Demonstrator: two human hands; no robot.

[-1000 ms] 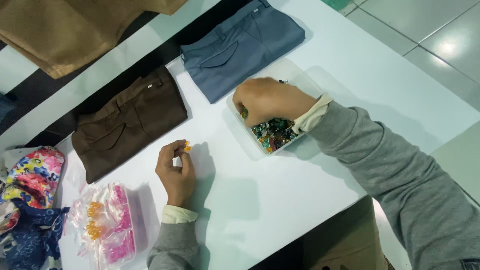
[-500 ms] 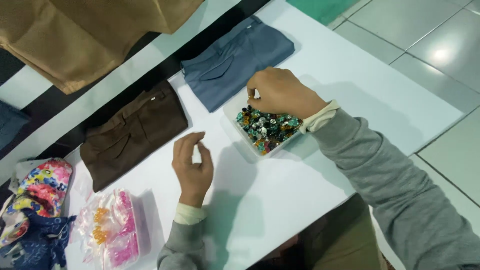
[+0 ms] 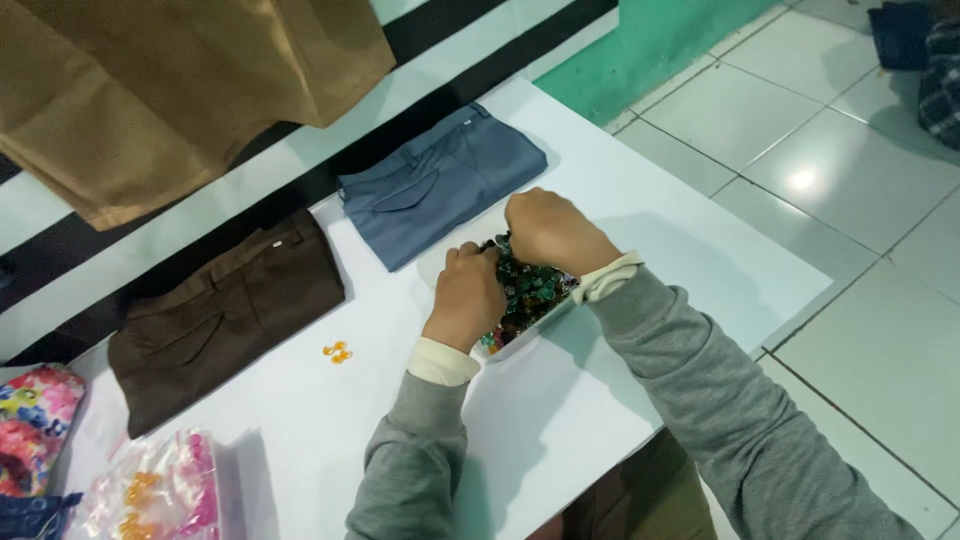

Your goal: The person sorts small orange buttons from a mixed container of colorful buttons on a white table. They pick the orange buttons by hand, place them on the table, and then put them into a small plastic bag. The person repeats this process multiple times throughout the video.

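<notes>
Both hands are down in the tray (image 3: 515, 345) now, a shallow white one heaped with small dark green and mixed-colour beads (image 3: 530, 285), sitting toward the table's (image 3: 640, 200) right edge, just in front of the folded blue-grey trousers (image 3: 440, 185). The left hand (image 3: 468, 290) lies knuckles-up over the near-left part of the heap, fingers curled down into it; the right hand (image 3: 550, 230) covers the far end, fingers bent under too. Are they pinching beads or just raking through them? I cannot tell, because the fingertips are buried under the backs of the hands.

Here's the worry. The tray's near corner sits close to the table's front edge, and with 2 hands pressing into 1 light tray, a push toward the body could slide or tip it and send beads rolling to the tiled floor (image 3: 850, 150). The heap stands level with the low rim or above it, so a quick lift of either hand could flick beads out across the smooth white top. A cream cuff (image 3: 610, 278) drags right at the rim and could sweep some over.

Out on the open table lie 2 small orange beads (image 3: 338, 351), well apart from the tray near the folded brown trousers (image 3: 225, 315); loose like that, a passing sleeve would knock them off. A clear bag of orange and pink pieces (image 3: 150, 490) rests at the front-left corner.
</notes>
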